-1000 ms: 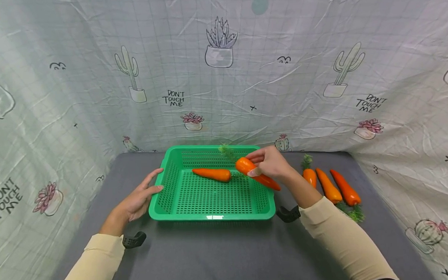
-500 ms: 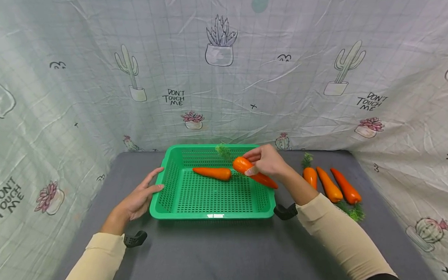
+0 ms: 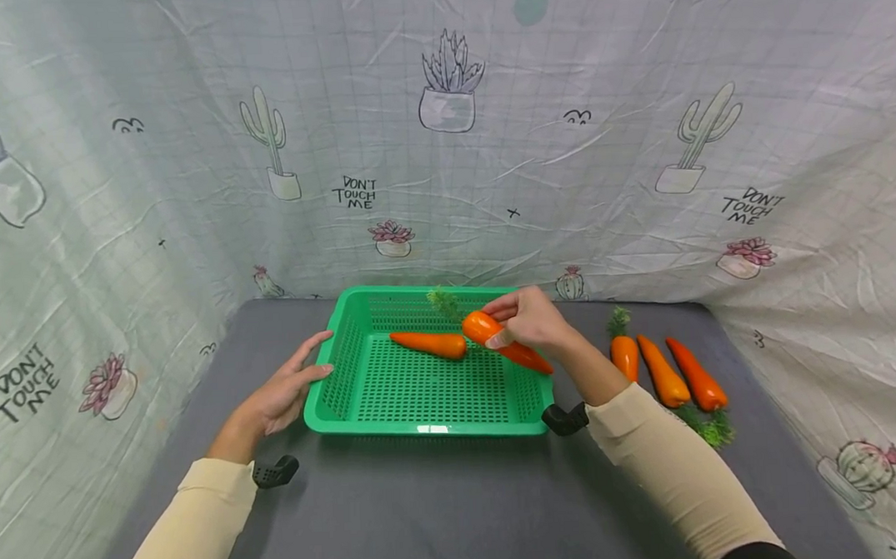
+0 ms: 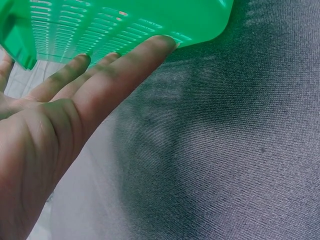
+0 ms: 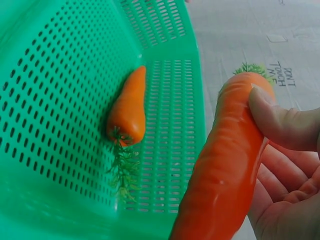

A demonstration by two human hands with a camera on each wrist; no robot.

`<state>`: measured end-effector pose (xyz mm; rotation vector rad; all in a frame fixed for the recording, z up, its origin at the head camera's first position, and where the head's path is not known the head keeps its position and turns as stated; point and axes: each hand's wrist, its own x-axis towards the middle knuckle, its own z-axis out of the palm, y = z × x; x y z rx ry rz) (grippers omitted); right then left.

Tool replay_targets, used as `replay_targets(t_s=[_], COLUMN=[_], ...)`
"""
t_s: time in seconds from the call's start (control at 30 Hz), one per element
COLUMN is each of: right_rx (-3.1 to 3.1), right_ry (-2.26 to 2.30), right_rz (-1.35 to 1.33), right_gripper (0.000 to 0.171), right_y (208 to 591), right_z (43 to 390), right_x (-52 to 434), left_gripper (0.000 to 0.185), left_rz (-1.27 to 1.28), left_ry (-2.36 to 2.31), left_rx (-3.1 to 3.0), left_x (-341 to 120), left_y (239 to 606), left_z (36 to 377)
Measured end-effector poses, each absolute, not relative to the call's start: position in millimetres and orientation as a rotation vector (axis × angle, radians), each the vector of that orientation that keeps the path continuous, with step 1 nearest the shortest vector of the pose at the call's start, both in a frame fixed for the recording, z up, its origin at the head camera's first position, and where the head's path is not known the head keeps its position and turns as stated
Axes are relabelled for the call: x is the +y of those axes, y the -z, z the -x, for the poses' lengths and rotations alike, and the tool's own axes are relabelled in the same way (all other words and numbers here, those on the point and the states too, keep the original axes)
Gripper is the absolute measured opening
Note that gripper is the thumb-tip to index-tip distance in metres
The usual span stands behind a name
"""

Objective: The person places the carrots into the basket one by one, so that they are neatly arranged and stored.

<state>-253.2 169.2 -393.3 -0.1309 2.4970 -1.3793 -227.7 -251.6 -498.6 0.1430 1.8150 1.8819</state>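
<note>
Head view: my right hand [image 3: 532, 319] gripped a plastic carrot [image 3: 505, 341] just above the right end of the green basket [image 3: 427, 430].
Left hand: my left hand [image 3: 282, 393] lay with straight fingers against the basket's left wall.
Done: one carrot [image 3: 430, 344] already lay inside.
Left: three carrots [image 3: 662, 370] waited on the grey table [image 3: 443, 505], right of the basket, so I judged the job under halfway.
</note>
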Motion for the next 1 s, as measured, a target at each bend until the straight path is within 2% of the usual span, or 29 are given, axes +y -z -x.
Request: replay_targets(t_s=[1.0], right_rx=[2.493], right_ry=[1.395], right_rz=[0.148], right_gripper=[0.053], right_y=[395], right_z=[265], right_x=[146], left_gripper=[0.072], left_rz=[-0.152], left_ry=[-1.877], left_rx=[1.804], left_x=[-254], left_y=[499], left_z=[228])
